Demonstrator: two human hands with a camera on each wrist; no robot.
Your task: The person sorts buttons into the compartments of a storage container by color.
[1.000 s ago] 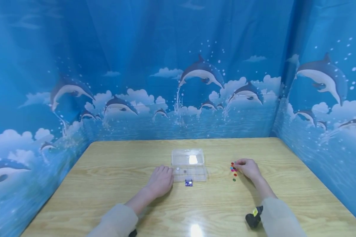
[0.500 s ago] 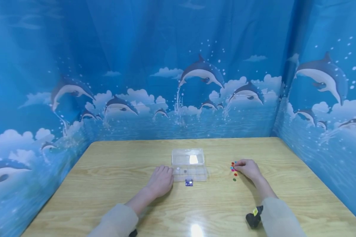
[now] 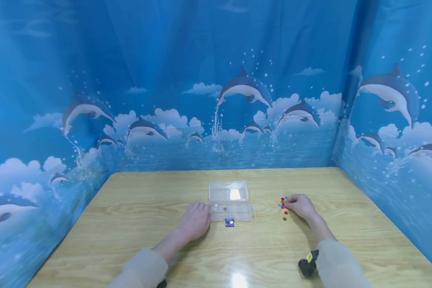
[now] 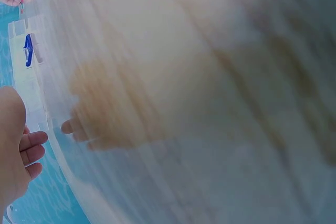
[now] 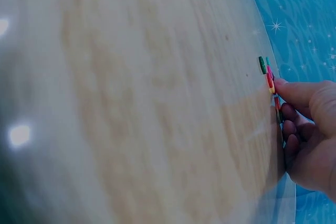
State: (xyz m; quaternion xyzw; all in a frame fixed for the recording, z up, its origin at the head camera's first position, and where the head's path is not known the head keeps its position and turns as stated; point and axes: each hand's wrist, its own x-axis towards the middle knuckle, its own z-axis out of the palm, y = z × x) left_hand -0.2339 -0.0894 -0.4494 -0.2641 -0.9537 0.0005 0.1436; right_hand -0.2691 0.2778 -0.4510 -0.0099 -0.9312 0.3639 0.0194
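A clear plastic box (image 3: 240,216) with compartments stands with its lid (image 3: 221,191) folded back; two small pale and grey pieces lie in its left part. Against the box's left end rests my left hand (image 3: 195,221), its visible fingers loosely bent in the left wrist view. At the box's front edge is a small purple-blue piece (image 3: 229,223). To the right, my right hand (image 3: 301,205) touches a cluster of small coloured discs (image 3: 283,207). Thumb and index fingertip reach the discs in the right wrist view; whether one is pinched is hidden.
A green disc (image 3: 285,219) and a red disc (image 3: 286,213) lie nearer me than the cluster. The wooden table (image 3: 158,188) is bordered by a blue dolphin curtain (image 3: 187,60). A black wrist device (image 3: 307,267) hangs beside the right sleeve.
A light blue disc at the cluster's left side has shifted slightly left as my right fingertips move among the discs. My left hand and the box stay in place.
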